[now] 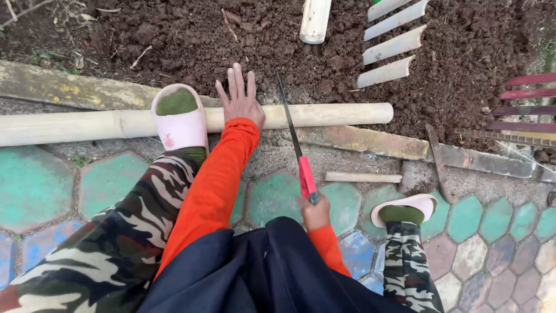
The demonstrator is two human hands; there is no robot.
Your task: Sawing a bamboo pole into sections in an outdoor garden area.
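Leftmost, a long pale bamboo pole [87,124] lies across the view from nine o'clock toward three, resting on a mossy concrete kerb [63,88] between the dark soil bed [191,40] and the painted hexagon paving [35,185]. A foot in a pink slipper [179,119] presses down on the pole at about eleven o'clock from the view's centre. Just right of the slipper, the left hand [242,101] lies flat on the pole, fingers spread open and pointing toward twelve o'clock, the orange sleeve [217,185] running back toward six. Right of that hand a hand saw [292,139] stands with its thin blade crossing the pole, tip toward twelve o'clock. Its red handle is gripped by the right hand [315,213], fingers closed round it, near the centre. Farther right, a short bamboo piece [362,177] lies on the paving, and the other slippered foot [405,211] stands at four o'clock. At one o'clock, split bamboo slats [391,55] lie in a row on the soil, with one stub [314,20] at twelve.
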